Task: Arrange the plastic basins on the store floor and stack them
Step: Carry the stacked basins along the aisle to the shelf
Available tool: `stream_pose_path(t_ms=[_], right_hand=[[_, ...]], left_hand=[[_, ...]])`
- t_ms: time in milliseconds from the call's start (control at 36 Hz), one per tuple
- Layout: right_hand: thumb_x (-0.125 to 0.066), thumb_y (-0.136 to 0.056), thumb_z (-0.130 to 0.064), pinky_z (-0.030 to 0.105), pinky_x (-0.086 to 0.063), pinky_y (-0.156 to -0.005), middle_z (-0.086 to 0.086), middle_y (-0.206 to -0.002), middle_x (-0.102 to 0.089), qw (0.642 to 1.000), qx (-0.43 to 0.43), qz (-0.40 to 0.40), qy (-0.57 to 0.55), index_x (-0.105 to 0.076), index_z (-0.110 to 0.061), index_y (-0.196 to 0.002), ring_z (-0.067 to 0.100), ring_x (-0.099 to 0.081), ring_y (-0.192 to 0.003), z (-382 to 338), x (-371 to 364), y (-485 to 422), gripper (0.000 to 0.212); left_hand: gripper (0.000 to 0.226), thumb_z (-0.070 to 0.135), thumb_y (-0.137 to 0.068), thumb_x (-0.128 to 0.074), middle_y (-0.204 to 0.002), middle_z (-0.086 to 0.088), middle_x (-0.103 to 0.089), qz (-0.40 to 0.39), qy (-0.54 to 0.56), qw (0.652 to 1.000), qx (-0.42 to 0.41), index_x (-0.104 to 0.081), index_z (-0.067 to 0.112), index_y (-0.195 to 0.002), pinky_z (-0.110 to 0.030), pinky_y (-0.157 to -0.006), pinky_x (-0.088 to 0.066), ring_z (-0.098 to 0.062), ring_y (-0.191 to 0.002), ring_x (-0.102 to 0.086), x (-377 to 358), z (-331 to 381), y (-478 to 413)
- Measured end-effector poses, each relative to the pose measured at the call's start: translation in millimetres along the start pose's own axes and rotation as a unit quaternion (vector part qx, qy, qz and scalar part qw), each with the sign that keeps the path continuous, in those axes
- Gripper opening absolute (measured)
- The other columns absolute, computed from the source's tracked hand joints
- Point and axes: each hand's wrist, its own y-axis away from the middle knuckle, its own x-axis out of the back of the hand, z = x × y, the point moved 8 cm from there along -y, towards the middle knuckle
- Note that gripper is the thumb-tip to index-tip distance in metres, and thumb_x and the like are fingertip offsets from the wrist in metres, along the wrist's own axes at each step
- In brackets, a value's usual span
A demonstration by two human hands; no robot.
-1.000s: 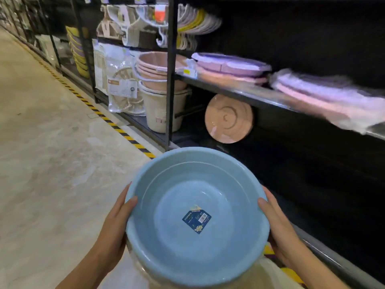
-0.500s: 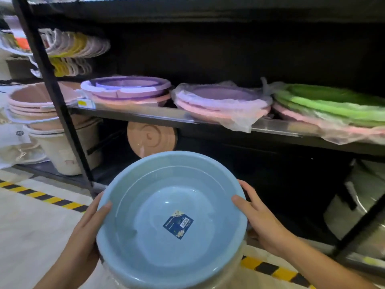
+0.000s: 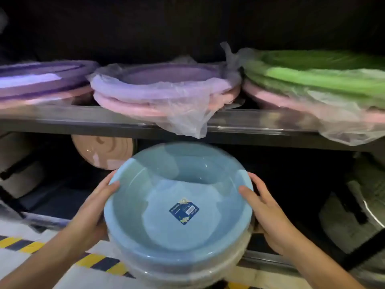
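Gripping the blue basin (image 3: pixel 177 205) from both sides, low in the middle of the view, mouth tilted toward the camera; nested on top of a stack of pale basins (image 3: pixel 187 272) wrapped in clear film, showing at 6 o'clock beneath it; left hand (image 3: pixel 93 207) clamped at 9 o'clock on the rim, thumb laid over the lip, fingers curled round the outer wall; right hand (image 3: pixel 268 211) clamped at 3 o'clock likewise, thumb on the lip, fingers down the outside; dark blue diamond sticker (image 3: pixel 184 210) stuck inside the bowl near its centre, print too blurred to read.

Held before the dark lower bay of a metal shelf (image 3: pixel 83 119), far rim just under the shelf's front edge; cannot tell whether the stack rests on anything.

Up at 12 o'clock on the shelf, a purple basin over a pink one in a loose plastic bag (image 3: pixel 166 88), draped over the shelf edge; at 10 o'clock, another purple-over-pink pile (image 3: pixel 41 78); at 2 o'clock, green basins (image 3: pixel 312 74) over a pink one, also bagged; at 11 o'clock below the shelf, a round pink piece (image 3: pixel 104 149) standing on edge, partly behind the blue rim; at 7 o'clock, yellow-and-black tape (image 3: pixel 98 262) across the pale floor (image 3: pixel 83 278).
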Motion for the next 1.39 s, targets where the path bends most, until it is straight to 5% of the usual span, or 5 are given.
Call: stream_pose_path(t_ms=[194,417,556,1111,1389], right_hand=[[-0.058,-0.099,-0.042,0.059,-0.057,-0.09,-0.008,-0.105,-0.074,0.998,0.001,0.068,-0.01,-0.048,-0.069,-0.107,0.023,-0.07,-0.102,26.2,10.2,-61.1,0.03],[-0.059,-0.098,-0.046,0.054,-0.057,-0.085,-0.004,-0.118,-0.07,0.994,-0.002,0.107,-0.016,-0.05,-0.065,-0.118,0.026,-0.066,-0.108,36.4,21.6,-97.7,0.029],[-0.06,-0.097,-0.048,0.053,-0.059,-0.085,-0.009,-0.116,-0.073,0.992,0.006,0.127,-0.01,-0.051,-0.064,-0.126,0.023,-0.068,-0.108,43.5,33.1,-110.5,0.034],[-0.058,-0.099,-0.047,0.037,-0.057,-0.062,-0.013,-0.103,-0.075,0.99,-0.015,0.14,0.0,-0.044,-0.066,-0.127,0.014,-0.072,-0.092,94.4,34.5,-123.7,0.037],[-0.056,-0.099,-0.05,0.04,-0.059,-0.069,-0.013,-0.104,-0.075,0.991,-0.004,0.134,0.024,-0.04,-0.063,-0.138,0.014,-0.072,-0.095,95.7,33.1,-121.5,0.044]], left_hand=[[0.043,0.031,-0.095,-0.059,-0.133,-0.025,-0.061,-0.021,0.074,0.997,0.003,-0.057,0.012,-0.134,-0.055,-0.104,-0.047,-0.039,-0.119,-0.062,-6.6,-38.2,-103.7],[0.034,0.017,-0.095,-0.059,-0.126,-0.012,-0.069,-0.039,0.104,0.994,-0.02,-0.066,0.026,-0.127,-0.047,-0.091,-0.058,-0.032,-0.114,-0.067,-32.0,-52.0,-167.2],[0.042,0.024,-0.091,-0.067,-0.129,-0.013,-0.067,-0.026,0.142,0.989,-0.013,-0.062,0.026,-0.133,-0.059,-0.1,-0.05,-0.035,-0.117,-0.065,-36.6,-71.3,-185.9],[0.047,0.015,-0.089,-0.063,-0.132,-0.012,-0.065,-0.049,0.127,0.991,-0.003,-0.061,0.026,-0.134,-0.054,-0.104,-0.047,-0.036,-0.121,-0.063,-30.3,-120.5,-194.7],[0.042,0.021,-0.093,-0.062,-0.132,-0.01,-0.066,-0.05,0.118,0.992,-0.004,-0.061,0.028,-0.134,-0.051,-0.105,-0.046,-0.034,-0.121,-0.063,-27.1,-122.0,-190.3]])
